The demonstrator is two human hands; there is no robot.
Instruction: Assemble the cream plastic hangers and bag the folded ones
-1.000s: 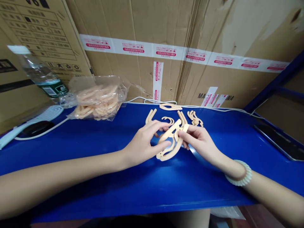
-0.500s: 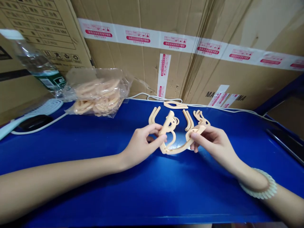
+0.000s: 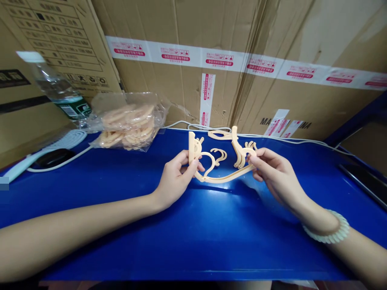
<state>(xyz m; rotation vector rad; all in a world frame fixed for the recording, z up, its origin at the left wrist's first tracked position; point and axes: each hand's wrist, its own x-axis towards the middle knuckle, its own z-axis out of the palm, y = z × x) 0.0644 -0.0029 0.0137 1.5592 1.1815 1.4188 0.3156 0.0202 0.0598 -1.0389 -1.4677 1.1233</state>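
A beige plastic folding hanger [image 3: 223,180] is held up between both hands above the blue table. My left hand [image 3: 175,179] pinches its left arm, which stands upright beside the curved hook [image 3: 212,161]. The fingers of my right hand [image 3: 273,171] are closed on the hanger's right end. Behind it lie loose curved hooks [image 3: 223,156] and a pair of curved arms [image 3: 240,160]. An upright beige piece [image 3: 234,135] overlaps that pair; whether it belongs to the held hanger I cannot tell. More small hooks [image 3: 249,145] lie by my right hand, partly hidden.
A folded hanger [image 3: 219,135] lies at the back near a white cable [image 3: 181,124]. On the left are a clear bag of hanger parts [image 3: 130,125], a water bottle [image 3: 65,94], a pale brush [image 3: 68,139] and a black mouse [image 3: 56,158]. Cardboard boxes [image 3: 169,80] stand behind; a dark flat device [image 3: 363,185] lies right.
My hands have moved apart, the left one leftward and slightly up, the right one slightly right. The hanger is now spread wider, its left arm more upright and its lower bar flatter.
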